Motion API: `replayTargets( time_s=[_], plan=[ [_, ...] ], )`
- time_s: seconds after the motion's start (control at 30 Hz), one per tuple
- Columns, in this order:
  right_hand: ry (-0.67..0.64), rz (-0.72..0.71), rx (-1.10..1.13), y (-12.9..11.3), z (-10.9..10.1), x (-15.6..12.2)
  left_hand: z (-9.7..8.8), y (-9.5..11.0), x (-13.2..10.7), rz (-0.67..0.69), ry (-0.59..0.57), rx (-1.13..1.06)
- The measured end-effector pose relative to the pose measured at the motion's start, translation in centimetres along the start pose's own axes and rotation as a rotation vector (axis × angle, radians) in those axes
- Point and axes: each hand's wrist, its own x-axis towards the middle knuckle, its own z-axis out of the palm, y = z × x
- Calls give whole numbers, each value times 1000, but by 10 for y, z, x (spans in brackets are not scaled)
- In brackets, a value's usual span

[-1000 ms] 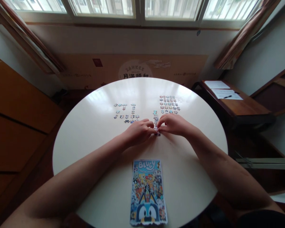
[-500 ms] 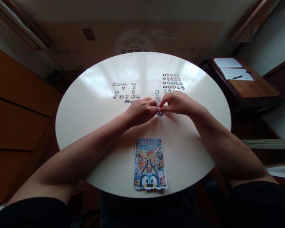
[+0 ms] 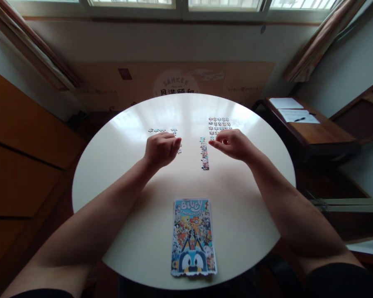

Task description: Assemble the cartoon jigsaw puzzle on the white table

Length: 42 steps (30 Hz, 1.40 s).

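Note:
A narrow column of joined jigsaw pieces stands upright near the middle of the white table. My left hand is closed, fingers curled under, over the left group of loose jigsaw pieces; it covers part of them, and whatever it may hold is hidden. Just right of the column's upper end is my right hand, its thumb stretched out and its fingers loosely bent, with no piece visible in it. The hand partly covers the lower rows of the right group of loose pieces.
A torn-edged Bluey picture sheet lies at the near edge of the oval white table. Back right, a wooden side table carries papers and a pen. A cardboard panel leans below the window.
My left hand has left the joined column and moved left to the loose pieces. My right hand has come slightly away from the column. The view has tilted up, showing the window.

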Motion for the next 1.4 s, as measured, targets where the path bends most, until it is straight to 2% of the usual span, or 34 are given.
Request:
replayTargets(
  time_s=[0.07,0.13,0.3,0.37,0.57,0.87,0.97,1.03,1.23,1.4],
  plan=[
    [-2,-13,10,1,2,0,1,-6,-1,-27,28,27],
    [-58,-37,40,2,3,1,2,-9,-1,-50,32,50],
    [-401,-74,154,-1,4,0,6,-11,-1,-58,45,49],
    [-459,-71,168,-4,6,0,8,-11,-1,-58,51,36],
    [-491,-79,164,-11,13,1,12,-15,-3,-52,54,31],
    [-500,-55,171,-11,19,-1,22,-16,-6,-88,-72,70],
    [-527,-32,209,-8,17,0,18,-18,-7,-102,-67,76],
    [-498,-14,208,-5,16,1,13,-21,-10,-123,-41,79],
    [-138,-64,209,3,16,4,0,-33,-18,-265,42,72],
    [30,-80,217,1,25,3,-2,-36,-21,-380,105,25]
  ],
)
